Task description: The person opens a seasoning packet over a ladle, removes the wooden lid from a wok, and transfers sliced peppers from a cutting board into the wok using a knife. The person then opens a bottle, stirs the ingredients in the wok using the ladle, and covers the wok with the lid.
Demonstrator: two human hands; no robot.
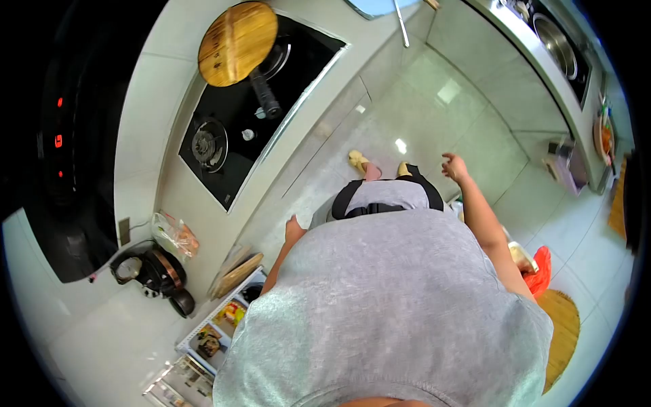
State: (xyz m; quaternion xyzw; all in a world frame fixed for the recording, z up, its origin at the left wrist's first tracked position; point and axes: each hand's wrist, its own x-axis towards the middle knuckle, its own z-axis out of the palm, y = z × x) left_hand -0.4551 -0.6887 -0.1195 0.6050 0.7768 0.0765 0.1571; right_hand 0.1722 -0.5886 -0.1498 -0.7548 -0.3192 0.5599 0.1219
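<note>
My right hand [454, 167] hangs out over the tiled floor, its fingers apart and slightly curled, with nothing held. Close to my side, my left hand [294, 229] hangs low between my body and the counter front; it is small in view, and its finger posture is hard to make out. Nearest to it is the counter edge with the black gas stove [237, 146]. A round wooden lid [237, 44] covers a pan whose black handle [264, 93] points toward the stove's front edge.
A black rice cooker [163, 271] and a plastic bag [175, 236] are on the left counter. Cutting boards [234, 275] stand beside a storage rack [203, 332]. Behind my right arm are a red bag [539, 273] and a round wooden board [563, 332]. A metal pot [555, 46] sits at upper right.
</note>
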